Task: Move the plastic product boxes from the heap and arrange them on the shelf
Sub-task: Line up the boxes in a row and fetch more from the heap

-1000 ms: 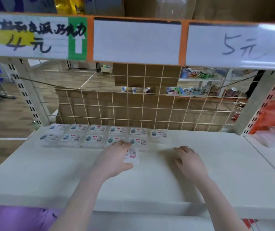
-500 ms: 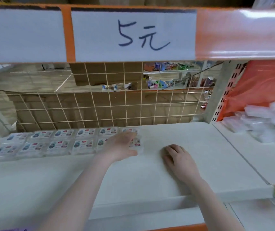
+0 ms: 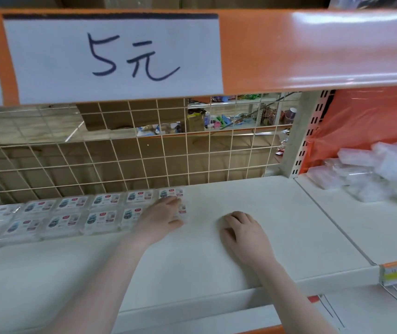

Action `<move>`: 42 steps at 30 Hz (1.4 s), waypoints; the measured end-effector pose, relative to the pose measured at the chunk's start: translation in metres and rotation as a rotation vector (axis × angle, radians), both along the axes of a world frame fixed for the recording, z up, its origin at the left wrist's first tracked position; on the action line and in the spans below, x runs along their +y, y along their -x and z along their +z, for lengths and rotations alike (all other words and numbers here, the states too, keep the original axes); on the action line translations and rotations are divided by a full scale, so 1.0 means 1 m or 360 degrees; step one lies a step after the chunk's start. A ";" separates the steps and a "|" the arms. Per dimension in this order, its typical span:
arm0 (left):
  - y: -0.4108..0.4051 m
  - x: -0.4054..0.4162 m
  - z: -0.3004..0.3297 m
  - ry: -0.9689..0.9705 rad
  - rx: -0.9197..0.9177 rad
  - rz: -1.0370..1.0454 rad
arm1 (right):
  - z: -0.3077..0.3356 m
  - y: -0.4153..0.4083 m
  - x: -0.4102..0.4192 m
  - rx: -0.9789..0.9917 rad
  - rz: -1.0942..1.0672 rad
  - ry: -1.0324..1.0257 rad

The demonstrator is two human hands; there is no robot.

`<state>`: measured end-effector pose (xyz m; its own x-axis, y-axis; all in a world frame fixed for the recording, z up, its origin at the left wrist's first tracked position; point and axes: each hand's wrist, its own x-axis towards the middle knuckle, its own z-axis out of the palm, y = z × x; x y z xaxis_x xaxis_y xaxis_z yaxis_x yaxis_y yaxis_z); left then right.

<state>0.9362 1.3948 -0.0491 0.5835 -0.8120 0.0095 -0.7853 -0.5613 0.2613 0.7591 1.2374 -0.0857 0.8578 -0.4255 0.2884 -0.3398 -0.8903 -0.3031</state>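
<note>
White shelf board [image 3: 216,256] carries two rows of clear plastic product boxes [image 3: 101,214], laid flat with printed labels upward, running from the left edge toward the middle. Rear row sits close to the wire grid back panel [image 3: 144,162]; front row lies just before it, the boxes side by side and touching or nearly so.

Left hand [image 3: 160,219] lies palm down over the right-end box of the front row [image 3: 181,210]. Only a strip of that box and its label shows past the fingers. Fingers rest on top of it, reaching the near edge of the last rear-row box — whether the grip pinches the box or merely presses on it cannot be told, as the thumb side is partly hidden.

Right hand [image 3: 243,233] rests on the bare board to the right, well apart from the rows. Its fingers are curled under, knuckles up, and it holds nothing.

Heap of loose clear boxes [image 3: 371,174] lies on the adjoining shelf section to the right, beyond the slotted upright [image 3: 298,145], before an orange plastic sheet [image 3: 366,119]. The heap is blurred — single boxes cannot be counted.

Overhead, an orange shelf rail [image 3: 313,49] bears a white paper sign [image 3: 113,59] handwritten "5元".
</note>
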 end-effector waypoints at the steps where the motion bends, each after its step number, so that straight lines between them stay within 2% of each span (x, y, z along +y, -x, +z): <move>1: -0.001 0.000 0.000 -0.0003 0.0005 -0.0009 | 0.000 0.000 0.000 0.0001 -0.0001 0.0003; 11: -0.009 0.001 0.003 0.0009 0.0064 0.0015 | 0.001 0.000 0.001 -0.0036 0.0003 -0.0030; 24: 0.019 0.003 -0.013 0.0106 -0.0120 0.0140 | 0.005 0.007 -0.001 0.0015 0.0072 -0.0106; 33: 0.073 0.037 -0.012 0.0334 -0.0092 0.0237 | 0.015 0.048 0.013 0.0060 -0.0453 -0.0168; 38: 0.093 0.041 -0.018 0.0406 0.0067 0.0139 | 0.014 0.093 0.035 -0.0015 -0.0818 -0.0270; 42: 0.108 0.033 -0.022 0.0412 0.0142 0.0042 | 0.014 0.126 0.050 -0.0051 -0.0951 -0.0288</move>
<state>0.8287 1.4278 -0.0711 0.6124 -0.7737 0.1624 -0.7387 -0.4869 0.4661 0.6330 1.2873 -0.0720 0.4485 -0.8737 0.1885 -0.7515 -0.4828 -0.4496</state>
